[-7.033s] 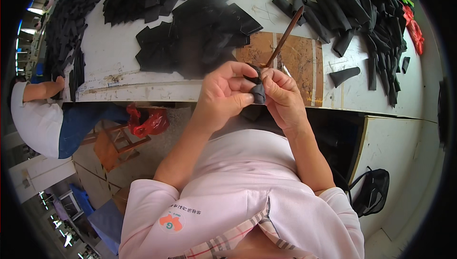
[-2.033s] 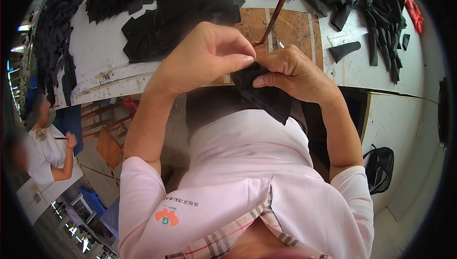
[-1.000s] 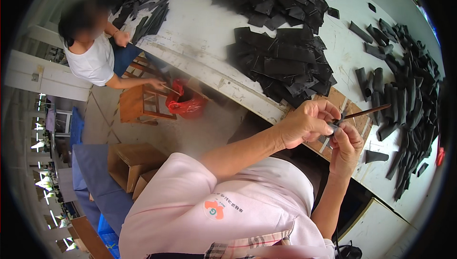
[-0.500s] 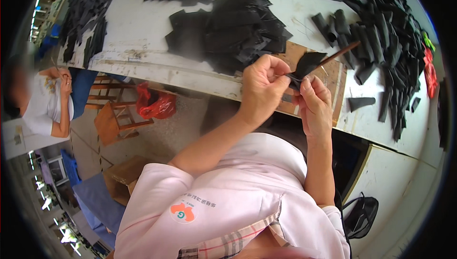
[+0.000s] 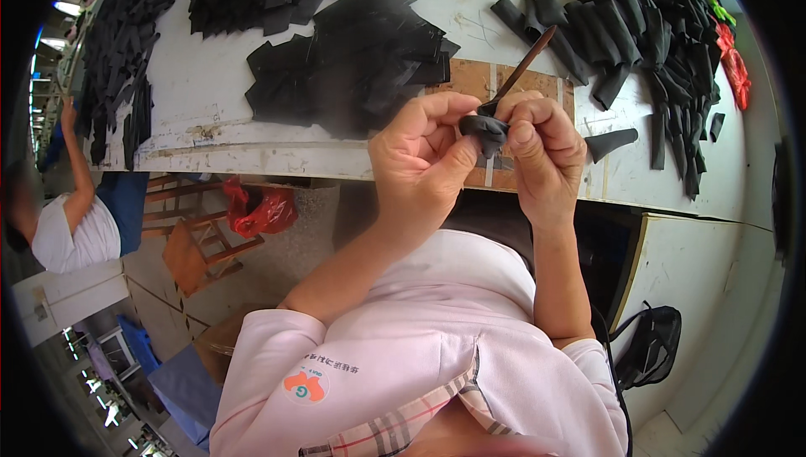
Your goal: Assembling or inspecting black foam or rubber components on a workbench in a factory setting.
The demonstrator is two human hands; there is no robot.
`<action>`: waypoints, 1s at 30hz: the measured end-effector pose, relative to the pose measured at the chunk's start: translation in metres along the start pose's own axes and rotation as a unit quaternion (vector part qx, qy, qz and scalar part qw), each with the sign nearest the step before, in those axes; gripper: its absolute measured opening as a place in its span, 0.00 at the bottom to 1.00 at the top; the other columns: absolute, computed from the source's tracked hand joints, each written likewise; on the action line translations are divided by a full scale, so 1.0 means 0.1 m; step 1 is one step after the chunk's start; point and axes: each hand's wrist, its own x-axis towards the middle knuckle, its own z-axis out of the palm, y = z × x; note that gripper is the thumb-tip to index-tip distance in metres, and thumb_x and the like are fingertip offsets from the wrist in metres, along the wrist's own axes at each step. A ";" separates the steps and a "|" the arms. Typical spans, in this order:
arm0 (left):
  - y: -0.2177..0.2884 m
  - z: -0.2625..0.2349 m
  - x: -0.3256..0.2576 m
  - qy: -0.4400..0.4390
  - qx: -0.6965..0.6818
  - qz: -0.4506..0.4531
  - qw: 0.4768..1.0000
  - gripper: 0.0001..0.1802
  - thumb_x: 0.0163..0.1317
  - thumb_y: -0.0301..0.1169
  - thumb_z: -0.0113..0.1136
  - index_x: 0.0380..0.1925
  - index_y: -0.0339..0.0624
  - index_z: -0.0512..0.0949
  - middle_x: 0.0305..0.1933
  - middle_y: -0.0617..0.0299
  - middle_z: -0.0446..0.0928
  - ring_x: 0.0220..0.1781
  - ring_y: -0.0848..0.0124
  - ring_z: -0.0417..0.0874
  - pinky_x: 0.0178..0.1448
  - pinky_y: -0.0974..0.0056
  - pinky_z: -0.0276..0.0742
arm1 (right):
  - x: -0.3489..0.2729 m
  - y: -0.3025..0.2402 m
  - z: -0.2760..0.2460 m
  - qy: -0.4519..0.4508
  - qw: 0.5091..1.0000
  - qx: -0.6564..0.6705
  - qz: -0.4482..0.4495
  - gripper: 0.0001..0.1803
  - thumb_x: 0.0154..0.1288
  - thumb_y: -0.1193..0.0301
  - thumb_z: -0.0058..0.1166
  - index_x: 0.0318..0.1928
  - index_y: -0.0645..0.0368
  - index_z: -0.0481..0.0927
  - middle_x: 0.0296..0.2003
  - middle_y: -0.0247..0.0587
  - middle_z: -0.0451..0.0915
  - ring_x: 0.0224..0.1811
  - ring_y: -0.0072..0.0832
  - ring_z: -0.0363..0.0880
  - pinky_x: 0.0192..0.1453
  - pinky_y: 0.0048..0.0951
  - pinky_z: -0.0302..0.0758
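Both hands come together above the near edge of the table. Between them is a small piece of black fabric (image 5: 484,131), bunched and folded over the lower end of a thin brown stick (image 5: 525,62). My left hand (image 5: 426,155) pinches the fabric from the left with thumb and forefinger. From the right, my right hand (image 5: 541,155) grips it with thumb and bent fingers, close to the stick. The stick slants up to the right, its upper end free. Fingers hide part of the cloth. Beneath the hands lies a brown board (image 5: 470,79).
Flat black fabric pieces (image 5: 353,62) are piled left of the board. Black fabric tubes (image 5: 621,29) heap at the right, one tube (image 5: 611,145) lying apart. A red plastic bag (image 5: 260,208) and a wooden stool (image 5: 201,251) stand left below the table. Another person (image 5: 80,222) is at far left.
The fabric has gone from a raised flap to a compact bunch at the stick's end. Both hands and the stick appear further left. The other person has raised an arm.
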 end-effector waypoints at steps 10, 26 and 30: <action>0.16 0.19 0.14 0.037 -0.059 -0.029 0.997 0.05 0.57 0.18 0.49 0.33 0.37 0.72 0.34 0.59 0.76 0.26 0.85 0.73 0.20 0.81 0.67 | 0.12 -0.29 0.05 0.024 0.951 -0.273 -0.141 0.05 0.56 0.79 0.51 0.29 0.63 0.68 0.26 0.38 0.71 0.25 0.24 0.69 0.29 0.21 0.68; -0.07 -0.01 0.76 -0.121 -0.550 -0.385 0.731 0.08 0.61 0.24 0.43 0.31 0.29 0.70 0.22 0.57 0.74 0.05 0.85 0.54 0.09 0.80 0.45 | 0.52 -0.18 -0.32 -0.043 0.967 0.077 0.241 0.15 0.61 0.61 0.51 0.25 0.60 0.72 0.21 0.26 0.66 0.22 0.13 0.61 0.26 0.15 0.60; 0.03 0.05 0.72 -0.031 -0.557 -0.395 0.730 0.08 0.59 0.23 0.45 0.26 0.28 0.69 0.20 0.57 0.72 0.04 0.84 0.55 0.09 0.80 0.45 | 0.63 -0.19 -0.30 -0.036 0.965 0.059 0.255 0.15 0.61 0.61 0.50 0.25 0.60 0.72 0.21 0.27 0.66 0.23 0.15 0.63 0.28 0.16 0.61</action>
